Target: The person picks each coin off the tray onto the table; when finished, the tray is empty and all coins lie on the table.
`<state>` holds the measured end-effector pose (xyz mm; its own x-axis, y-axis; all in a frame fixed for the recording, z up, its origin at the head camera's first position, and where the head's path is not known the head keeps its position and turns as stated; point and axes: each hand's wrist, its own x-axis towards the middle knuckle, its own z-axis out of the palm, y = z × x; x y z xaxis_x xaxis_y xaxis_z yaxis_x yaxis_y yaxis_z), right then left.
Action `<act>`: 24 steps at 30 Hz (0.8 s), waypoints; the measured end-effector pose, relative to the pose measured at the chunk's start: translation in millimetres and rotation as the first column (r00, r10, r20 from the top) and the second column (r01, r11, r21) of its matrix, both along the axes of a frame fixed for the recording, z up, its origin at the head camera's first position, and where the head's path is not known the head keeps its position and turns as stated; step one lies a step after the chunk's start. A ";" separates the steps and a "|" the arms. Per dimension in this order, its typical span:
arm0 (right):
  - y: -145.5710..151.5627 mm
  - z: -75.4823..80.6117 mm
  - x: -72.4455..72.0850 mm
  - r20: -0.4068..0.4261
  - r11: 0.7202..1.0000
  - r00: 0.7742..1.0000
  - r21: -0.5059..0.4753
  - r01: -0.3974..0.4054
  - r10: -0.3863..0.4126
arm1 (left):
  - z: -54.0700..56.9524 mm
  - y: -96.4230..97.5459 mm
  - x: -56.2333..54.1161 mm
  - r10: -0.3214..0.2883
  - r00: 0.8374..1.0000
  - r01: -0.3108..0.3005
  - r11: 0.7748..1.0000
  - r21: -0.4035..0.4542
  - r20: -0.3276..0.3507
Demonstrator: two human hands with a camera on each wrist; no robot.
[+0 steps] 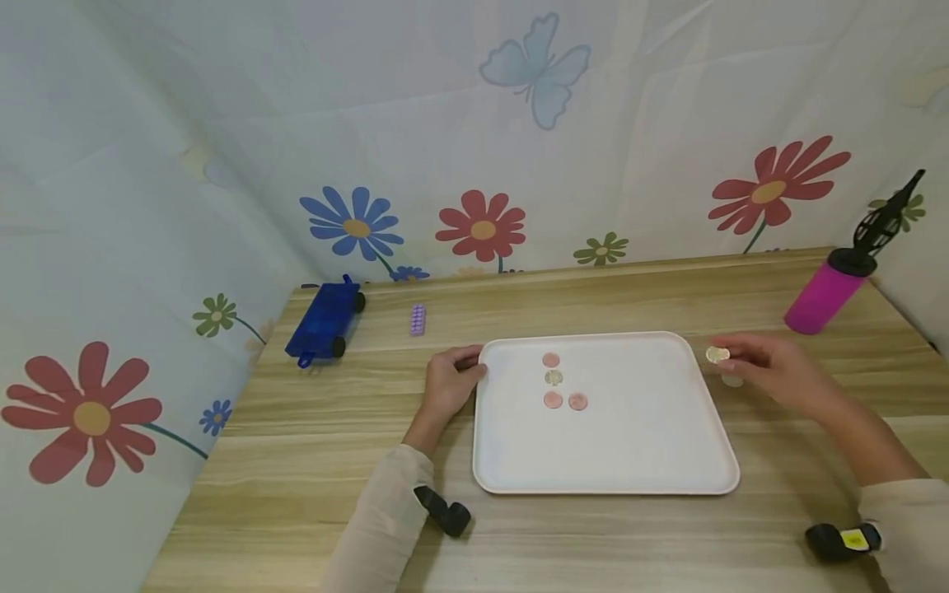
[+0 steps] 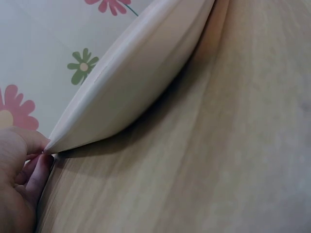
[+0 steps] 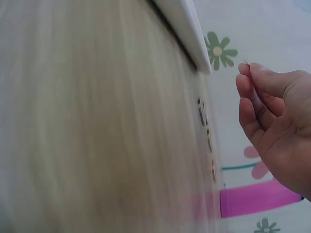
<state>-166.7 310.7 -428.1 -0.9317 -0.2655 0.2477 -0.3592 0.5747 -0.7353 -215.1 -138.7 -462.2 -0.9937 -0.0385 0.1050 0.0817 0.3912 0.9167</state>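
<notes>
My left hand [image 1: 451, 381] pinches the left rim of a white tray [image 1: 630, 461], near its far-left corner. In the left wrist view the thumb lies over the rim of the tray [image 2: 141, 73] and the fingers are curled below it. Several coins lie flat on the tray: copper-coloured ones such as this coin [image 1: 577, 401], and one pale gold coin [image 1: 553, 377]. Just past the tray's right edge, my right hand [image 1: 778, 371] holds a pale gold coin [image 1: 717, 355] between thumb and fingertips, raised above the table. Beneath those fingers a silvery coin [image 1: 732, 380] shows partly.
More coins [image 3: 209, 140] lie on the wooden table [image 1: 334, 461] right of the tray. At the back left are a blue wheeled toy [image 1: 324, 321] and a small purple studded block [image 1: 418, 319]. A magenta hand pump [image 1: 826, 296] with a black nozzle stands tilted at the back right.
</notes>
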 end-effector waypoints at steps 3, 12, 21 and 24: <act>12.7 -4.3 3.5 -0.019 0.999 1.000 -0.041 0.003 -0.004 | 0.6 0.5 0.2 -0.002 1.000 0.002 1.000 0.001 0.003; 44.8 -13.7 14.9 -0.026 0.995 0.994 0.003 0.104 -0.103 | 1.0 -0.2 -0.3 -0.004 1.000 0.004 1.000 0.010 -0.006; 57.3 -25.4 14.6 -0.009 0.991 0.995 0.097 0.097 -0.097 | 1.5 -0.8 -0.3 -0.003 1.000 0.003 1.000 -0.016 0.000; 56.5 -28.0 13.6 -0.011 0.985 0.995 0.141 0.101 -0.100 | 1.5 0.2 -0.4 0.000 1.000 0.000 1.000 -0.017 0.012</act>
